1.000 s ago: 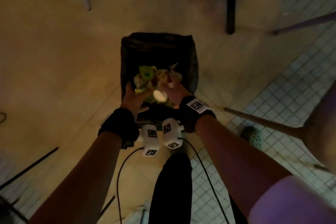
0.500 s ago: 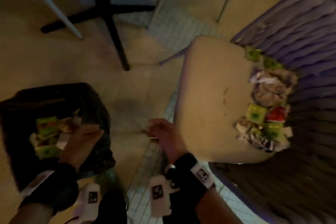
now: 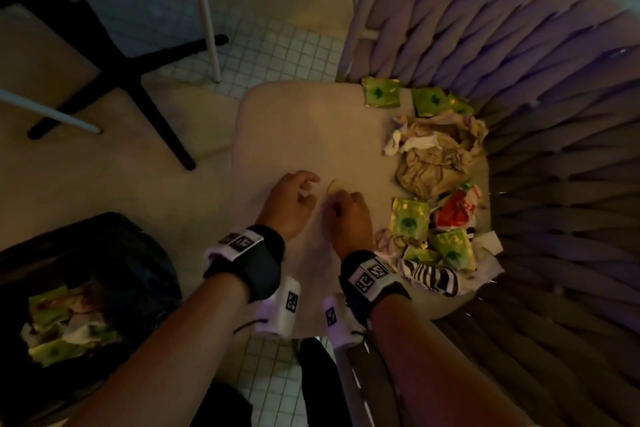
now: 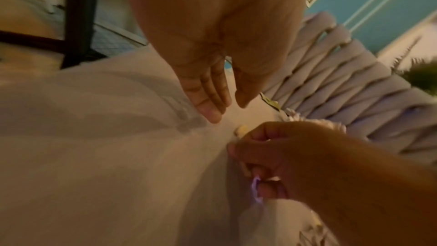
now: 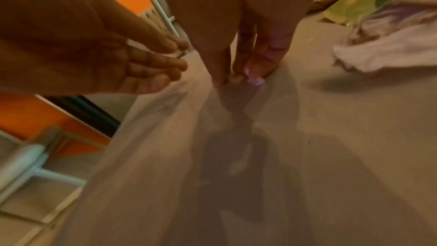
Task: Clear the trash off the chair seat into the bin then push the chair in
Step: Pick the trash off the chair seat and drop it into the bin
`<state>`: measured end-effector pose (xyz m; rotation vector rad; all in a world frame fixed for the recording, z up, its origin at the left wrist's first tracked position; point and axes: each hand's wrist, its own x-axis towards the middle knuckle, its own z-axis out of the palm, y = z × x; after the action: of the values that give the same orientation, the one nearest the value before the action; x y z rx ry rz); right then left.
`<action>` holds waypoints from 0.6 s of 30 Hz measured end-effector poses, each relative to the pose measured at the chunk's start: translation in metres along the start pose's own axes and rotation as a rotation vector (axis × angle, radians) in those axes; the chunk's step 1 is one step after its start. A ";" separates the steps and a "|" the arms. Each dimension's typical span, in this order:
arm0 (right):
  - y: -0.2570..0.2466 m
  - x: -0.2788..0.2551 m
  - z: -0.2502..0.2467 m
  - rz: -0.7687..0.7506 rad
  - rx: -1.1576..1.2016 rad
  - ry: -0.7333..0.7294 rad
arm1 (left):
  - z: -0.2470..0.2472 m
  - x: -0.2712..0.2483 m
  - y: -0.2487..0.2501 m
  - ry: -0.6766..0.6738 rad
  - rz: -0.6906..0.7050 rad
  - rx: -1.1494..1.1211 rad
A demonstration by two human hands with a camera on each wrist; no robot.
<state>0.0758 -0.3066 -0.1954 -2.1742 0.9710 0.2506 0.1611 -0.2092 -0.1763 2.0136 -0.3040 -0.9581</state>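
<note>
While blur hides what the right hand (image 3: 348, 218) pinches on the chair seat (image 3: 294, 128), the left hand (image 3: 289, 206) hovers beside it, fingers relaxed. Trash (image 3: 434, 163) lies right of the hands; the bin (image 3: 114, 253) stands to their left.

No legible text, brand or number

Square black-and-white coded markers are seen on the wristband of the left hand (image 3: 290, 208) and the wristband of the right hand (image 3: 349, 218), and on the white units under both wrists; no letters or digits can be made out in them; a green emblem is printed on the green packets (image 3: 408, 218) on the chair seat (image 3: 298, 128), but its wording is too blurred to be read.
</note>
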 end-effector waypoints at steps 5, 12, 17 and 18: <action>0.031 0.009 -0.045 0.153 0.207 0.021 | 0.025 0.025 0.007 -0.039 0.093 0.302; 0.060 -0.021 -0.086 0.215 0.097 -0.234 | 0.042 0.029 0.008 -0.050 0.170 0.556; 0.066 -0.035 -0.053 0.077 -0.269 -0.234 | 0.047 0.015 0.013 -0.093 0.183 0.427; 0.067 -0.034 -0.051 0.076 -0.288 -0.228 | 0.050 0.009 0.012 -0.130 0.193 0.415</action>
<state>-0.0012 -0.3521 -0.1802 -2.3030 0.9338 0.6965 0.1331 -0.2514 -0.1880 2.2418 -0.8095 -0.9622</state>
